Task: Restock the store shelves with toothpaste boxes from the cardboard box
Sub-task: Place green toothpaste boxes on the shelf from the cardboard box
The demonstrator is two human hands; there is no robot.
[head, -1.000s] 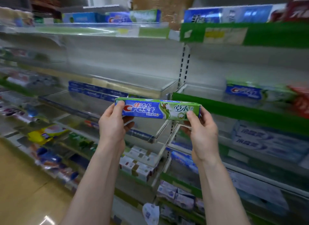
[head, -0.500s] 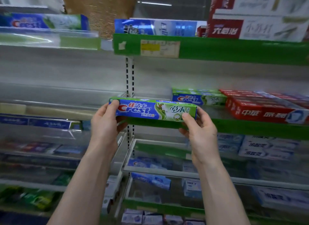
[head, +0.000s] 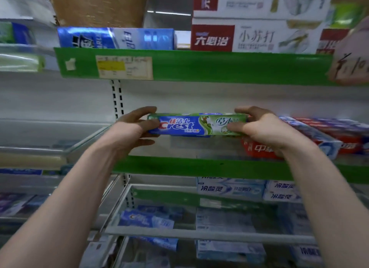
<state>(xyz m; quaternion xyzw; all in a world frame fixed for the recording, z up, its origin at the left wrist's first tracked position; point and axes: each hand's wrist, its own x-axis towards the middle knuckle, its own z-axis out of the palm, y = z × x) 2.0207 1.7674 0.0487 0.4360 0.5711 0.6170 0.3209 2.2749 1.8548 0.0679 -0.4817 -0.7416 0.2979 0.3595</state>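
A long blue-and-green Crest toothpaste box [head: 196,125] lies level between my two hands, over the middle shelf with the green front strip [head: 179,167]. My left hand [head: 133,131] grips its left end, thumb on top and fingers curled below. My right hand [head: 259,128] grips its right end the same way. The box is inside the shelf opening, above the shelf floor; whether it touches the shelf or another box behind it I cannot tell. The cardboard box is out of view.
Red and white toothpaste boxes [head: 323,136] lie on the same shelf just right of my right hand. The shelf above [head: 199,66] carries blue boxes [head: 115,38] and red-and-white boxes [head: 249,38]. Lower shelves hold pale blue boxes [head: 229,189]. A glass-edged shelf [head: 83,142] adjoins on the left.
Both hands have carried the Crest box forward and to the right, into the middle shelf opening. The view has swung right and come closer to the shelves. The grip is unchanged.
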